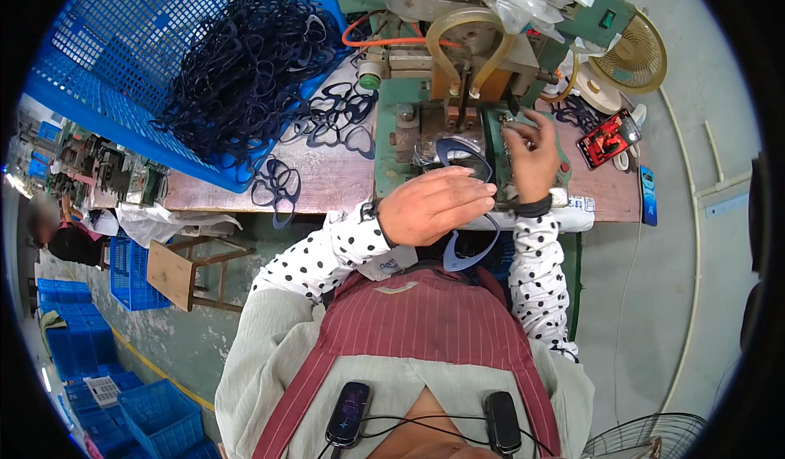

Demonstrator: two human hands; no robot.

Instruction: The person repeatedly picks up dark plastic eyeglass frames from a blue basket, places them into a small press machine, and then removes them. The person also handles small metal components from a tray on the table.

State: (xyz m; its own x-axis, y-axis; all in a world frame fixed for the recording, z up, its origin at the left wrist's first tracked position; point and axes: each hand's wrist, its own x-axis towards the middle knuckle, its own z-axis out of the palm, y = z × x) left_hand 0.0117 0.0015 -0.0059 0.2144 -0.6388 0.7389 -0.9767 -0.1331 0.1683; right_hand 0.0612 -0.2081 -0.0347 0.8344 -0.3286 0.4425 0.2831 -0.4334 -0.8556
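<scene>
My left hand (435,205) is closed around the middle of a navy blue eyeglass frame front (473,255). One rim of it shows beyond my fingers by the machine, the other below them on my side. Just right of it, my right hand (531,155) is over the right side of the green bench machine (401,91). Its fingers are bent, thumb and fingertips drawn together; whatever they may pinch is too small to make out. Copper-coloured jaws (459,116) of the machine stand just beyond the frame front, with clear plastic film around the metal block below them.
A blue basket (106,124) heaped with navy frame fronts (245,75) leans at the back left. More loose frame fronts (339,120) lie on the wooden table (196,193). At right are a red-screened phone (609,138), a blue phone-like object (648,196) and a fan (634,54).
</scene>
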